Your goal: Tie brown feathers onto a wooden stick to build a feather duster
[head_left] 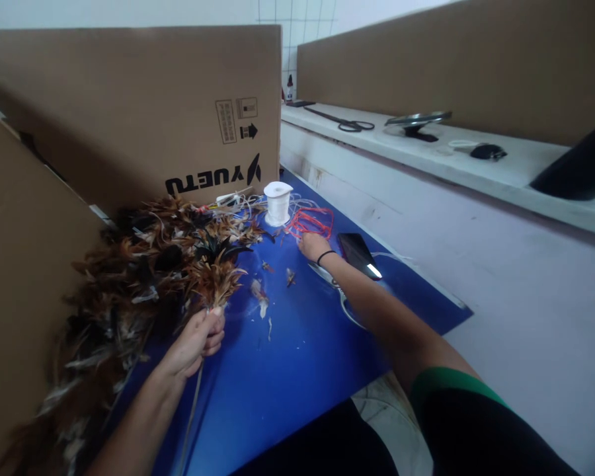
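Observation:
My left hand (202, 336) is closed around a thin rod (192, 416) just below a bunch of brown and black feathers (214, 271). The feathers fan out upward, and the rod runs down towards me. Farther off, my right hand (315, 246) has its fingers curled down at the near edge of some thin red strips (313, 221); the fingertips are small, and they seem to pinch a strip. Scissors (348, 307) with pale handles lie partly hidden under my right forearm. A white spool (278, 205) stands just behind the red strips.
A large feather heap (143, 264) covers the left side of the blue table (277, 396). Cardboard (129, 119) stands behind it. A phone (357, 254) lies to the right. Loose feathers (259, 294) dot the middle. Dark scissors (344, 123) rest on the white ledge (327, 114).

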A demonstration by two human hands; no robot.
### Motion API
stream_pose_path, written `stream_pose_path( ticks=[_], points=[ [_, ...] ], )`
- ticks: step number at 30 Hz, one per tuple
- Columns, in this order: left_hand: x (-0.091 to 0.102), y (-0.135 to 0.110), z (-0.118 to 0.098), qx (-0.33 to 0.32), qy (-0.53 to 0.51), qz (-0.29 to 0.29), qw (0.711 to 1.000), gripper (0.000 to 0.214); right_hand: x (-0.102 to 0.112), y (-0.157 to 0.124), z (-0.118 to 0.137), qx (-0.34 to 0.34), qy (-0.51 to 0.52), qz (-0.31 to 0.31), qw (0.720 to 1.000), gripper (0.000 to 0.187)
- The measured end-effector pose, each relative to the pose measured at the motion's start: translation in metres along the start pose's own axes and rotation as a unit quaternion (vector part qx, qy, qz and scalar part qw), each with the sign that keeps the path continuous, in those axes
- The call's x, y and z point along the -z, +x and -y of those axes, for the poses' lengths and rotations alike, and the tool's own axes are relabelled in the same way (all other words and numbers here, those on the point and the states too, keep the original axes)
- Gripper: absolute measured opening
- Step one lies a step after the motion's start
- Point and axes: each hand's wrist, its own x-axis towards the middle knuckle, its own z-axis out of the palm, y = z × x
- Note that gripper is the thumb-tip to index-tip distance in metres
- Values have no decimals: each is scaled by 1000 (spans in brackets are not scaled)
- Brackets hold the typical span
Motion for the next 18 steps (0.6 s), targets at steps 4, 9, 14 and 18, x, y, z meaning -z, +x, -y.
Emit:
stream_pose_path(
  ticks=[4,9,14,18],
  points=[
    [0,1,-2,6,-10,3,1000,42,29,3,-1,30,56,20,998,21],
    [1,3,-1,6,-19,7,1000,43,76,-8,1,54,336,-30,940,7],
    [1,5,-1,2,-13,4,1000,43,108,-25,8,93,547,22,832,17],
    [-1,5,-3,7,-16,5,1000,42,109,-44,18,96,573,80,810,17]
  ],
)
